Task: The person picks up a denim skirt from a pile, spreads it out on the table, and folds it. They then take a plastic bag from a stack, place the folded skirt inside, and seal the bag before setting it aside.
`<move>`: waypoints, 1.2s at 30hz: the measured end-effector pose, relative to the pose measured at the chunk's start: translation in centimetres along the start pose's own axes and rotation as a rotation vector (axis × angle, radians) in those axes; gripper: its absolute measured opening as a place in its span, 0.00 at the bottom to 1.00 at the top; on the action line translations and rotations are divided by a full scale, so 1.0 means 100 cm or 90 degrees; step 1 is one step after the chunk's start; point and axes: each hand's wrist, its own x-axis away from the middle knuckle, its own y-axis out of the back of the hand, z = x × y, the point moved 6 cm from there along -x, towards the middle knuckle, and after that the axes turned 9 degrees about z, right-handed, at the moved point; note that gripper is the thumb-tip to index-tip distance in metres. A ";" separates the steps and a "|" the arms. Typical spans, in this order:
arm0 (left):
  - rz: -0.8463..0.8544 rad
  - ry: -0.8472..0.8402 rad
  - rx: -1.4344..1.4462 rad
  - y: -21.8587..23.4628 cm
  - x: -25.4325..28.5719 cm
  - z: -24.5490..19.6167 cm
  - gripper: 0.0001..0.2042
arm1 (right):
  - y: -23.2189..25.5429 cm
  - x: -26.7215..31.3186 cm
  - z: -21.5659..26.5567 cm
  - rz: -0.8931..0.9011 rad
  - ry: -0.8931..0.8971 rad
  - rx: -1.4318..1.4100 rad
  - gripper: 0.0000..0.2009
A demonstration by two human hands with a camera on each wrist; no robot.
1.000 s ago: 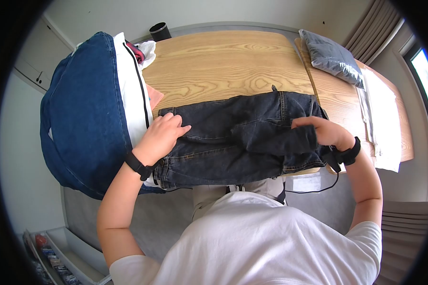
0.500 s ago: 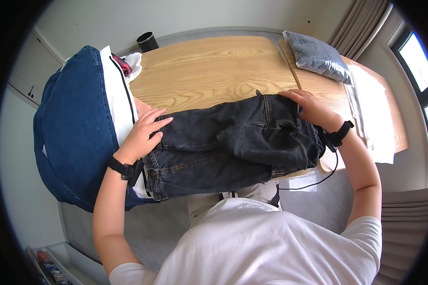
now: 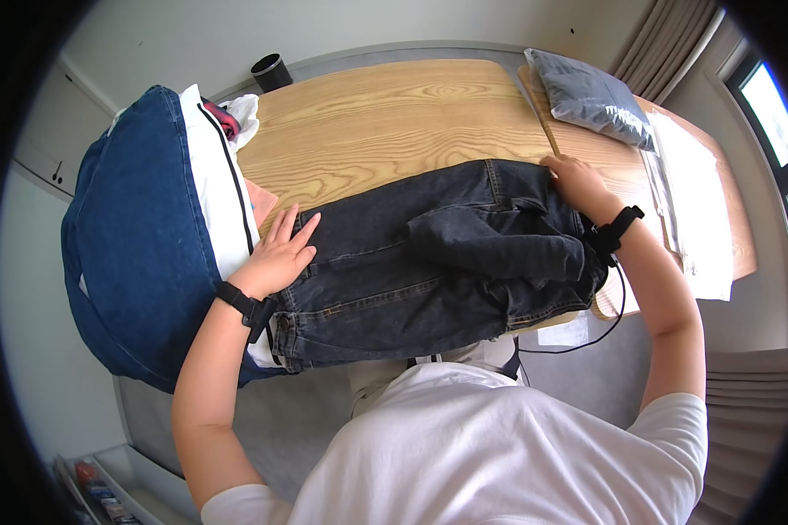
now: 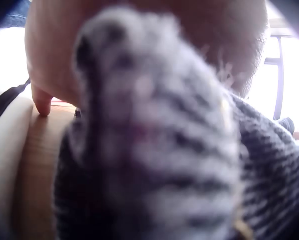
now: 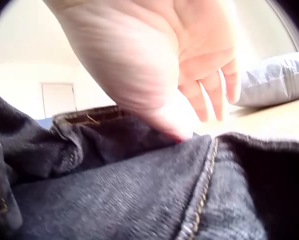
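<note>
A black denim garment (image 3: 368, 262) with tan stitching lies spread across the near side of the table, a buttoned band at its left end. A loose tube-like part of it (image 3: 499, 249) is folded over the right half. My left hand (image 3: 280, 258) rests on the left end with its fingers spread; in the left wrist view blurred dark fabric covers most of that hand. At the far right corner is my right hand (image 3: 582, 188). In the right wrist view its fingers (image 5: 209, 92) reach down straight beyond the cloth while the thumb touches the denim.
A large blue denim piece (image 3: 131, 236) and white cloth (image 3: 214, 192) are heaped on the left. A pink piece (image 3: 261, 199) shows beside them. Clear-bagged dark clothing (image 3: 591, 101) and white sheets (image 3: 692, 210) lie at right on the wooden table (image 3: 385, 114). A black cable (image 3: 578, 350) hangs near the front edge.
My right hand has let go of the folded tube-like part and moved to the far right corner. The garment's far edge lies straighter, and my left hand stays at its left end, fingers now spread.
</note>
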 end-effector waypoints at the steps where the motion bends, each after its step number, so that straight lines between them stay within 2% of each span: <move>1: 0.005 0.010 0.018 -0.001 0.000 0.001 0.27 | 0.007 0.007 0.006 0.001 -0.002 -0.001 0.18; 3: 0.005 0.012 0.020 -0.001 -0.001 0.000 0.27 | 0.037 0.030 0.038 -0.241 0.177 0.033 0.27; 4: 0.002 0.016 0.020 0.000 -0.001 0.001 0.27 | 0.036 0.033 0.039 -0.241 0.175 0.034 0.27; 6: -0.002 0.007 0.014 -0.002 -0.001 0.002 0.27 | 0.015 0.037 0.050 -0.037 0.277 0.104 0.32; 7: -0.007 0.001 0.010 -0.001 -0.001 0.002 0.27 | 0.012 0.041 0.046 -0.041 0.272 0.103 0.32; 9: 0.004 0.006 -0.009 0.003 -0.001 0.001 0.27 | -0.012 0.049 0.038 0.077 0.280 0.064 0.32; 10: 0.011 0.017 -0.021 0.004 0.000 0.000 0.27 | -0.014 0.050 0.035 0.095 0.276 0.037 0.32; 13: -0.010 0.019 -0.043 0.005 0.000 -0.001 0.27 | -0.014 0.051 0.033 0.112 0.302 -0.023 0.33; 14: -0.018 0.017 -0.047 0.005 0.000 -0.002 0.27 | -0.009 0.051 0.034 0.046 0.322 -0.025 0.29; 15: -0.026 0.019 -0.048 0.006 0.001 -0.003 0.27 | -0.003 0.052 0.034 0.038 0.318 -0.023 0.29; 17: -0.034 0.016 -0.056 0.009 0.002 -0.004 0.27 | 0.012 0.052 0.017 0.035 0.169 -0.273 0.23; 20: -0.099 0.007 -0.070 0.032 0.019 -0.023 0.26 | 0.036 0.094 0.026 -0.023 0.135 -0.321 0.20; 21: -0.097 0.003 -0.076 0.039 0.027 -0.034 0.26 | 0.032 0.111 0.035 0.019 0.183 -0.368 0.22; 24: -0.259 -0.153 0.056 0.069 0.059 -0.082 0.25 | 0.015 0.141 0.053 0.018 0.168 -0.401 0.19; 25: -0.311 -0.211 0.106 0.079 0.074 -0.106 0.21 | 0.012 0.143 0.056 -0.047 0.200 -0.413 0.17; 26: -0.316 -0.266 0.147 0.086 0.086 -0.130 0.19 | 0.011 0.147 0.060 -0.113 0.231 -0.423 0.16; 27: -0.321 -0.319 0.189 0.092 0.097 -0.153 0.17 | 0.010 0.149 0.065 -0.113 0.227 -0.426 0.16; 29: -0.312 -0.408 0.268 0.100 0.116 -0.191 0.14 | 0.026 0.152 0.071 -0.250 0.199 -0.505 0.09; 30: -0.275 -0.443 0.301 0.099 0.121 -0.203 0.14 | 0.033 0.157 0.076 -0.185 0.129 -0.625 0.07; 31: -0.207 -0.459 0.314 0.097 0.125 -0.212 0.16 | 0.040 0.162 0.088 -0.219 0.146 -0.725 0.09; 33: -0.163 -0.475 0.370 0.094 0.128 -0.230 0.28 | 0.045 0.163 0.121 -0.232 0.211 -0.865 0.11; 34: -0.162 -0.478 0.365 0.092 0.129 -0.241 0.28 | 0.049 0.165 0.139 -0.164 0.234 -0.881 0.11; 35: -0.229 -0.447 0.399 0.094 0.131 -0.245 0.36 | 0.050 0.167 0.154 -0.096 0.256 -0.895 0.14; 36: -0.297 -0.415 0.432 0.097 0.132 -0.244 0.44 | 0.052 0.170 0.174 -0.066 0.389 -0.947 0.18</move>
